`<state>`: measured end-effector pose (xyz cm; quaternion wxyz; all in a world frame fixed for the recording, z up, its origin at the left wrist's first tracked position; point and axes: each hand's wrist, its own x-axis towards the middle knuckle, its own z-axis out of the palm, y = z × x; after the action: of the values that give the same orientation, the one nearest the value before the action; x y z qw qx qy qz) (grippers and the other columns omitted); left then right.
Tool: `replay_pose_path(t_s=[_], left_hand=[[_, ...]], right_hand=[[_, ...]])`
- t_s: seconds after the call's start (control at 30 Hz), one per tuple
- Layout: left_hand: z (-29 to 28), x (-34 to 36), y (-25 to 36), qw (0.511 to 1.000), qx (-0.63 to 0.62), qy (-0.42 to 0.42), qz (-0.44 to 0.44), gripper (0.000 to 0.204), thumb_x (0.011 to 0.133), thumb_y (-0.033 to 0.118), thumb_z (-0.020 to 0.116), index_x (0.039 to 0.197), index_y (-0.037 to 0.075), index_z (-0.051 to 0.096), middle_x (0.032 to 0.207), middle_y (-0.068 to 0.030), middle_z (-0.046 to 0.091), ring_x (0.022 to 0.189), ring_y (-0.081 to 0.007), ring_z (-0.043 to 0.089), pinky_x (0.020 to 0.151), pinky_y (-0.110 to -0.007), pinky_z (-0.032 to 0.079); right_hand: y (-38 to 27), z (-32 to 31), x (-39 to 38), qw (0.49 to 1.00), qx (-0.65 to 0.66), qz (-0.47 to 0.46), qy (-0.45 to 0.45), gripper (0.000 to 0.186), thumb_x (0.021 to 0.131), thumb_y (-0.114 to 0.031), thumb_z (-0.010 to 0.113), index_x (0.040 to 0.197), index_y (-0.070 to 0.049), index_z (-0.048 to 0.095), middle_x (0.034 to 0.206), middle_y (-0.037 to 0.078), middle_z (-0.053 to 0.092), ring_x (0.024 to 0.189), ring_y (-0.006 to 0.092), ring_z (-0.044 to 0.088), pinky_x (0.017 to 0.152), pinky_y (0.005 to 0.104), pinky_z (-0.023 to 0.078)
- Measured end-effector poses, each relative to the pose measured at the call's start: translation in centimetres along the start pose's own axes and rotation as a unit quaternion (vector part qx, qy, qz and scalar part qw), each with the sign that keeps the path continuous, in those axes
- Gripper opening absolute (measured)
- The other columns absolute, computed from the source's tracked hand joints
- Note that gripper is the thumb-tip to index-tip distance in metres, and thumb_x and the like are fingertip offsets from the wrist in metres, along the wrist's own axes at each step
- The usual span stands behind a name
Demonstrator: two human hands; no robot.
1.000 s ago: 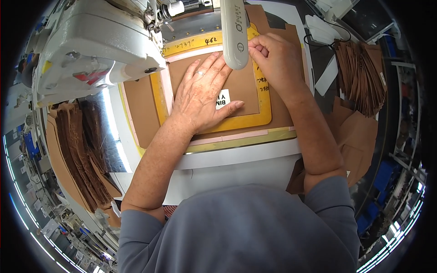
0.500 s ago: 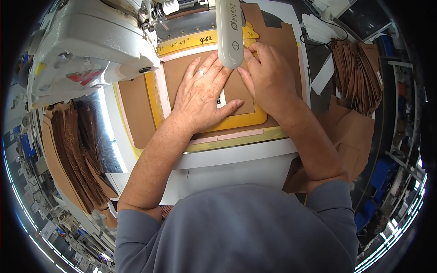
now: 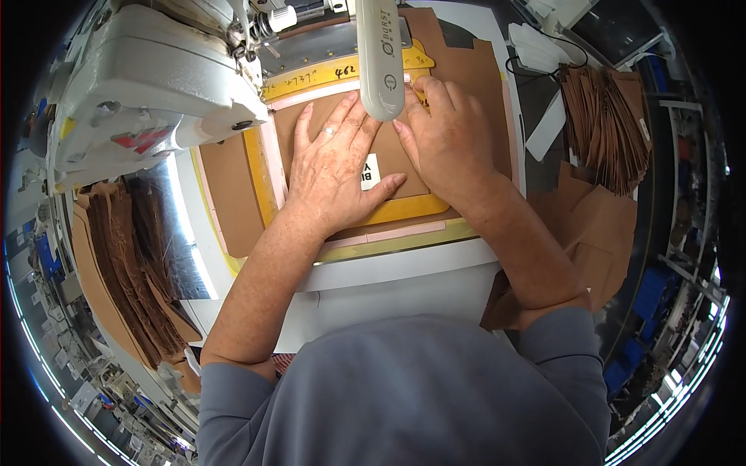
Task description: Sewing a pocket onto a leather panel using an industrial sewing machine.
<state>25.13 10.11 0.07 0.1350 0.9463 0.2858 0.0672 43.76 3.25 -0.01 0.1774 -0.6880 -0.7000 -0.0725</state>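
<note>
My left hand (image 3: 330, 175) lies flat with spread fingers on a brown flat panel (image 3: 307, 163), a ring on one finger. Beside its thumb, a white printed label (image 3: 370, 172) shows on the panel. The panel sits inside a yellow frame-like template (image 3: 408, 208) with pale pink strips (image 3: 276, 151) along its inner edge. At the panel's far right corner rests my right hand (image 3: 454, 140), fingers bent and thumb apart, touching the panel and the template's edge. A pale oblong device (image 3: 381, 70) hangs over the panel between the hands and hides part of it.
A white sewing machine head (image 3: 155, 85) stands at the far left. Stacked brown pieces (image 3: 128, 272) lie left; a fanned bundle (image 3: 602, 124) and loose brown sheets (image 3: 594, 233) lie right. A white strip (image 3: 546, 128) and a dark cable (image 3: 536, 74) are near the bundle.
The view has shifted slightly. My left fingers have slid a little left and spread, baring more of the white label. My right hand stays at the panel's far right corner.
</note>
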Motion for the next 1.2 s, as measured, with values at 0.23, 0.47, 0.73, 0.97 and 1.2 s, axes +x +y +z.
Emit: replay_pose_path(t_s=[0.23, 0.47, 0.73, 0.97, 1.2], left_hand=[[0.5, -0.2, -0.2, 0.999, -0.026, 0.019, 0.005, 0.093, 0.084, 0.052, 0.072, 0.160, 0.014, 0.036, 0.167, -0.0099, 0.035, 0.144, -0.0287, 0.045, 0.121, -0.062, 0.022], [0.7, -0.3, -0.3, 0.999, -0.027, 0.018, -0.004, 0.092, 0.086, 0.053, 0.070, 0.161, 0.012, 0.034, 0.167, -0.0096, 0.034, 0.147, -0.0284, 0.042, 0.122, -0.062, 0.020], [0.7, -0.2, -0.9, 0.999, -0.033, 0.025, 0.019, 0.088, 0.088, 0.051, 0.068, 0.160, 0.012, 0.035, 0.165, -0.0119, 0.036, 0.148, -0.0305, 0.040, 0.124, -0.062, 0.018], [-0.7, -1.5, -2.1, 1.000, 0.017, 0.014, -0.010, 0.081, 0.092, 0.053, 0.065, 0.155, 0.009, 0.043, 0.163, -0.0111, 0.039, 0.153, -0.0273, 0.033, 0.126, -0.056, 0.018], [-0.2, -1.3, -2.0, 1.000, 0.003, 0.012, 0.001, 0.082, 0.092, 0.052, 0.063, 0.156, 0.004, 0.040, 0.164, -0.0141, 0.037, 0.154, -0.0277, 0.030, 0.127, -0.051, 0.021]], right_hand=[[-0.3, 0.1, -0.1, 1.000, 0.005, 0.003, 0.012, 0.044, 0.084, -0.022, 0.077, 0.121, 0.001, 0.069, 0.123, 0.009, 0.061, 0.107, 0.0250, 0.058, 0.087, 0.0416, 0.048], [-0.2, 0.2, -0.1, 0.999, -0.036, -0.018, 0.000, 0.044, 0.085, -0.027, 0.077, 0.119, 0.000, 0.070, 0.120, 0.008, 0.061, 0.109, 0.0219, 0.055, 0.090, 0.0386, 0.044], [-1.4, 0.3, -0.8, 0.996, -0.054, -0.071, 0.008, 0.044, 0.089, -0.025, 0.072, 0.124, 0.000, 0.068, 0.129, 0.012, 0.064, 0.125, 0.0232, 0.057, 0.107, 0.0439, 0.042], [-1.2, -0.6, -1.0, 0.999, -0.035, -0.021, -0.031, 0.047, 0.089, -0.029, 0.073, 0.128, -0.003, 0.067, 0.132, 0.011, 0.063, 0.131, 0.0247, 0.052, 0.114, 0.0502, 0.036], [-2.4, 0.4, 0.4, 0.994, 0.058, -0.088, 0.023, 0.044, 0.086, -0.016, 0.071, 0.126, 0.001, 0.064, 0.123, 0.014, 0.063, 0.124, 0.0289, 0.058, 0.110, 0.0465, 0.043]])
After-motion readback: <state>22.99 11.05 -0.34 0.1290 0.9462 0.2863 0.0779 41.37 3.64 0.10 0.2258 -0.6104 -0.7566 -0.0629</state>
